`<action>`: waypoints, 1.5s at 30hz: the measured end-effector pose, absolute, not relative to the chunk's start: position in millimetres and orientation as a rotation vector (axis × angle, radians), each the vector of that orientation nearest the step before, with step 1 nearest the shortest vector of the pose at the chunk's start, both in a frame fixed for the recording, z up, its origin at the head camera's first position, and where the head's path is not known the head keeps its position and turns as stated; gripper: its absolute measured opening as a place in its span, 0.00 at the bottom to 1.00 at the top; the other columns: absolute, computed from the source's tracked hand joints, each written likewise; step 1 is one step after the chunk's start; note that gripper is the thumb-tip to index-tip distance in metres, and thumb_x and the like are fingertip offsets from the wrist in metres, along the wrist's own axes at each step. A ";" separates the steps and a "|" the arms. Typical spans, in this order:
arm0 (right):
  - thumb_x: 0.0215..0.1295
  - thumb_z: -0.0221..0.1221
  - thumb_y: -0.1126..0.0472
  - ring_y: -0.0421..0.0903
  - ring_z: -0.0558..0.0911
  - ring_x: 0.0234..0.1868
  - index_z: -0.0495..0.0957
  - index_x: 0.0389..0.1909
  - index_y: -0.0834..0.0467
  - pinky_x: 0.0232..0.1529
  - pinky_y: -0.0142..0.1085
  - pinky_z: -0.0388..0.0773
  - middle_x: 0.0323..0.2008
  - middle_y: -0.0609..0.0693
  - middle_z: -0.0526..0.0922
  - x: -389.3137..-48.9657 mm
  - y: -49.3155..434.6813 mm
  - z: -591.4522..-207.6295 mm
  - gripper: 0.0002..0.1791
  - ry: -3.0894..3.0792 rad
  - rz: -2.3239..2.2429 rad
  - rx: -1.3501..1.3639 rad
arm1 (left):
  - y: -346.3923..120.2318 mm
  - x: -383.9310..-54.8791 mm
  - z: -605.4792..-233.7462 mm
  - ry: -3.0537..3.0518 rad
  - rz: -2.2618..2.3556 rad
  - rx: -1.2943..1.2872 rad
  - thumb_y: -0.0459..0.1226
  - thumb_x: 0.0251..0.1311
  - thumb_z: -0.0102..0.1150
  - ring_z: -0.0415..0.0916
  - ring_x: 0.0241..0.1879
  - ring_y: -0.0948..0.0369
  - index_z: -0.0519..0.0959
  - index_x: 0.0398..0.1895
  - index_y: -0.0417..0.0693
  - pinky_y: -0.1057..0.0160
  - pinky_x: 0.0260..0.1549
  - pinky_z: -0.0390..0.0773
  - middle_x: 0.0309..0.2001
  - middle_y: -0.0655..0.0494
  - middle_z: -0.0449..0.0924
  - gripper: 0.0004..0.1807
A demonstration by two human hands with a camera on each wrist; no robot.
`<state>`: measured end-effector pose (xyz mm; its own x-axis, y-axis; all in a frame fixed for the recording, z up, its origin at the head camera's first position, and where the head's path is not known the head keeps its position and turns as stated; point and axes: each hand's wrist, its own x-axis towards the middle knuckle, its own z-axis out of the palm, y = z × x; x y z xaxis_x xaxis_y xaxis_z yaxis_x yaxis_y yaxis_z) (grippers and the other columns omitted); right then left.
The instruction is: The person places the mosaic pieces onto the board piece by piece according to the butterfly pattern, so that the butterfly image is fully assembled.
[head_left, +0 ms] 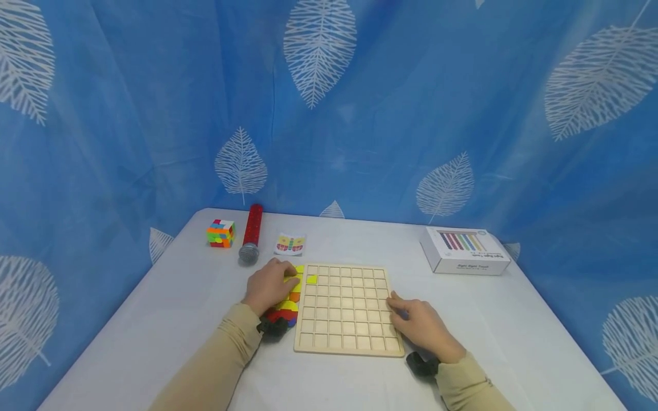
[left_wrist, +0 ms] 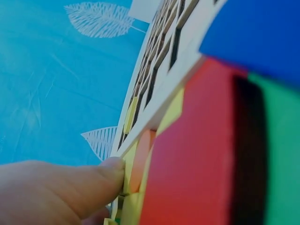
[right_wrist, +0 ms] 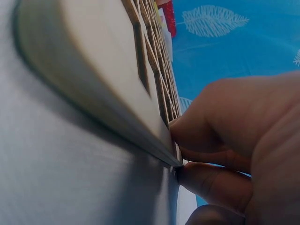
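Observation:
A pale wooden board [head_left: 348, 353] with a grid of square recesses lies on the table. One small yellow piece [head_left: 311, 279] sits in a recess near its upper left corner. My left hand [head_left: 269, 284] is over the coloured pieces [head_left: 285, 306] beside the board's left edge. In the left wrist view its thumb [left_wrist: 105, 177] touches a yellow piece [left_wrist: 129, 161]; the other fingers are mostly hidden. At the opposite side, my right hand [head_left: 420, 326] grips the board's right edge, thumb on top and fingers at the side and below, as the right wrist view shows.
Behind the board lies a small picture card [head_left: 290, 245] with a coloured pattern. A Rubik's cube [head_left: 221, 233] and a red microphone [head_left: 252, 234] are at the back left. A white box [head_left: 464, 250] stands at the back right, near a blue leaf-patterned curtain [head_left: 380, 114].

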<state>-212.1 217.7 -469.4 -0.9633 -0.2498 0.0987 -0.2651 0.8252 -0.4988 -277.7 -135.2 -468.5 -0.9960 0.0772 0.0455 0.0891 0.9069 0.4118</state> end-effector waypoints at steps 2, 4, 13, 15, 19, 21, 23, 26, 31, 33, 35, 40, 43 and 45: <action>0.67 0.63 0.60 0.61 0.78 0.65 0.82 0.60 0.61 0.63 0.56 0.76 0.65 0.58 0.79 -212.1 217.6 -469.6 0.21 -2.970 0.823 0.418 | -134.9 -278.1 -467.7 -3.052 -0.649 -0.134 0.50 0.65 0.67 0.73 0.38 0.58 0.84 0.55 0.54 0.56 0.42 0.78 0.48 0.54 0.79 0.19; 0.67 0.63 0.61 0.61 0.80 0.64 0.82 0.60 0.62 0.60 0.55 0.78 0.64 0.59 0.79 -212.2 217.6 -469.8 0.21 -2.963 0.831 0.418 | -134.5 -278.7 -466.9 -3.058 -0.644 -0.137 0.49 0.65 0.67 0.73 0.38 0.58 0.84 0.55 0.54 0.56 0.40 0.78 0.47 0.54 0.79 0.18; 0.67 0.63 0.62 0.60 0.79 0.65 0.82 0.60 0.62 0.56 0.51 0.80 0.64 0.58 0.79 -213.4 217.1 -470.4 0.21 -2.954 0.822 0.414 | -133.8 -278.7 -461.0 -3.045 -0.662 -0.121 0.47 0.64 0.69 0.73 0.36 0.57 0.80 0.48 0.55 0.58 0.36 0.76 0.45 0.54 0.77 0.14; 0.67 0.62 0.62 0.61 0.78 0.65 0.82 0.60 0.62 0.57 0.52 0.80 0.64 0.58 0.79 -213.6 216.9 -470.2 0.21 -2.951 0.827 0.414 | -133.6 -278.2 -459.5 -3.034 -0.660 -0.112 0.46 0.63 0.70 0.74 0.37 0.58 0.81 0.47 0.55 0.57 0.38 0.77 0.44 0.55 0.78 0.14; 0.67 0.62 0.61 0.61 0.77 0.66 0.82 0.60 0.61 0.63 0.55 0.75 0.65 0.58 0.79 -214.1 216.4 -470.3 0.21 -2.953 0.840 0.410 | -132.8 -278.0 -457.3 -3.018 -0.668 -0.091 0.45 0.62 0.71 0.74 0.36 0.59 0.82 0.45 0.55 0.57 0.39 0.77 0.42 0.58 0.83 0.12; 0.67 0.62 0.62 0.61 0.77 0.66 0.82 0.60 0.61 0.64 0.56 0.74 0.65 0.58 0.79 -214.5 216.3 -470.5 0.21 -2.955 0.844 0.407 | -132.3 -277.5 -456.3 -3.013 -0.680 -0.082 0.44 0.62 0.71 0.74 0.34 0.59 0.82 0.43 0.56 0.58 0.37 0.76 0.41 0.58 0.84 0.10; 0.67 0.62 0.62 0.60 0.77 0.66 0.82 0.60 0.61 0.63 0.55 0.75 0.65 0.57 0.79 -214.7 215.7 -470.4 0.21 -2.958 0.849 0.404 | -132.3 -276.4 -455.2 -2.999 -0.694 -0.077 0.44 0.63 0.70 0.74 0.33 0.59 0.82 0.41 0.56 0.59 0.35 0.74 0.40 0.59 0.85 0.07; 0.66 0.62 0.62 0.60 0.77 0.67 0.82 0.60 0.61 0.61 0.53 0.78 0.65 0.57 0.79 -215.4 214.6 -470.5 0.22 -2.969 0.840 0.390 | -132.3 -274.3 -453.1 -2.961 -0.728 -0.071 0.43 0.64 0.69 0.74 0.32 0.59 0.82 0.38 0.57 0.60 0.33 0.73 0.39 0.59 0.86 0.05; 0.65 0.62 0.62 0.60 0.77 0.66 0.82 0.60 0.62 0.62 0.54 0.77 0.65 0.57 0.79 -215.2 215.6 -470.8 0.22 -2.971 0.839 0.381 | -123.1 -271.5 -445.6 -2.907 -0.877 -0.051 0.44 0.64 0.70 0.75 0.34 0.59 0.83 0.38 0.58 0.59 0.36 0.73 0.38 0.61 0.86 0.05; 0.65 0.62 0.62 0.61 0.78 0.66 0.82 0.60 0.62 0.64 0.56 0.74 0.65 0.58 0.79 -214.5 217.0 -470.8 0.22 -2.974 0.835 0.381 | -116.5 -271.8 -442.9 -2.902 -0.948 -0.053 0.44 0.64 0.70 0.76 0.36 0.58 0.84 0.38 0.59 0.58 0.38 0.75 0.39 0.61 0.86 0.04; 0.65 0.62 0.62 0.61 0.78 0.66 0.82 0.60 0.62 0.65 0.56 0.73 0.65 0.58 0.79 -213.9 218.4 -471.0 0.22 -2.972 0.832 0.384 | -109.6 -273.5 -441.9 -2.904 -1.008 -0.066 0.44 0.65 0.69 0.77 0.40 0.58 0.84 0.38 0.59 0.55 0.41 0.76 0.41 0.62 0.87 0.03; 0.65 0.62 0.63 0.61 0.78 0.65 0.83 0.58 0.62 0.65 0.56 0.73 0.64 0.58 0.80 -212.6 221.0 -471.5 0.21 -2.951 0.855 0.403 | -92.8 -280.3 -446.7 -2.889 -1.097 -0.106 0.43 0.66 0.68 0.80 0.45 0.57 0.86 0.41 0.60 0.49 0.48 0.77 0.44 0.62 0.87 0.03; 0.65 0.62 0.63 0.61 0.79 0.65 0.83 0.59 0.62 0.65 0.55 0.74 0.63 0.58 0.80 -212.8 221.1 -472.1 0.21 -2.945 0.865 0.410 | -86.2 -283.1 -452.2 -2.881 -1.098 -0.134 0.42 0.66 0.68 0.80 0.46 0.58 0.86 0.41 0.58 0.51 0.49 0.78 0.44 0.62 0.87 0.04; 0.65 0.62 0.63 0.60 0.79 0.65 0.83 0.59 0.62 0.65 0.55 0.74 0.63 0.58 0.80 -213.1 220.8 -472.3 0.21 -2.946 0.862 0.406 | -83.3 -283.9 -456.3 -2.892 -1.061 -0.161 0.42 0.67 0.67 0.80 0.44 0.59 0.87 0.42 0.58 0.53 0.48 0.79 0.44 0.62 0.87 0.04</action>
